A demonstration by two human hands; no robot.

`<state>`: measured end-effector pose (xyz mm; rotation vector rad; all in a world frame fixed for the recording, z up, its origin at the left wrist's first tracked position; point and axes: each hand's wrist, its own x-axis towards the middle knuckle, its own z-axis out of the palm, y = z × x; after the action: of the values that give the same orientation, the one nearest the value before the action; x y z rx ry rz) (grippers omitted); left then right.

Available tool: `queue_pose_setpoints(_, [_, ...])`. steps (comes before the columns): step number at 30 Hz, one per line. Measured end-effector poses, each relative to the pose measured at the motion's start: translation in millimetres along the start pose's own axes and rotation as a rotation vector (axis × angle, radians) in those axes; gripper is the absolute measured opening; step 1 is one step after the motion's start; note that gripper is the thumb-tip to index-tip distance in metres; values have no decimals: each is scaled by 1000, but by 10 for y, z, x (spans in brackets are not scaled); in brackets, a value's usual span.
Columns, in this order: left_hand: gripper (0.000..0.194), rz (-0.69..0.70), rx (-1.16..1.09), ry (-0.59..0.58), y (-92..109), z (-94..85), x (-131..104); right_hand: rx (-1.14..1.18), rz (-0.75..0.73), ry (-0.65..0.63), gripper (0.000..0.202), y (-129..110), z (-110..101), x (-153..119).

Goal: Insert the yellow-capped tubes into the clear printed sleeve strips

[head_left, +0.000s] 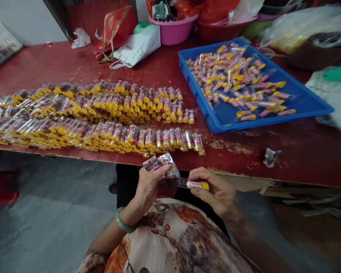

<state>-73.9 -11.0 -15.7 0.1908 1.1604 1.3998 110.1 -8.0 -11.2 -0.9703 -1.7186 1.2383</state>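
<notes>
My left hand (149, 184) is closed on a few small printed cards (168, 163), thumb on top, just past the table's front edge. Between thumb and fingers of my right hand (216, 191) is a small clear tube (193, 184) with pink-white contents and a yellow cap. The tube lies sideways, its clear end pointing at my left hand; whether it touches the cards I cannot tell. Beyond my hands, long stacked rows of wrapped yellow-capped tubes (113, 134) cover the table's left part. A blue tray (216, 127) at the right holds many loose pink tubes with yellow caps.
On the red table (238, 151) lies a crumpled wrapper (271, 157) near the front edge. At the back stand a white bag (140, 43), a red bag (116, 28) and a pink basin (173, 32). Plastic bags (309, 28) crowd the right. A red stool (2, 187) is at the left.
</notes>
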Motion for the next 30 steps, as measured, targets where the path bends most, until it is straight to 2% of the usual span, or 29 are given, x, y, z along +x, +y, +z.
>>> queue_pose_setpoints(5, [34,-1,-23,-3,-19,20,-11,-155,-226,99,17,-97,73,22])
queue_pose_setpoints(14, [39,-81,-71,18,-46,-39,-18,-261,-345,182,27,-30,182,-38])
queue_pose_setpoints(19, [39,-128,-110,16,1,-7,-48,-424,-485,287,33,-13,265,-3])
queue_pose_setpoints(22, [42,-136,-106,3,29,21,-79,-511,-559,308,38,7,327,-6])
queue_pose_setpoints(27, [40,-131,-74,-14,29,-8,-93,-646,-566,323,27,70,383,-58])
queue_pose_setpoints(30, [36,-133,-56,-48,1,-45,-77,-877,-702,265,26,102,364,-87])
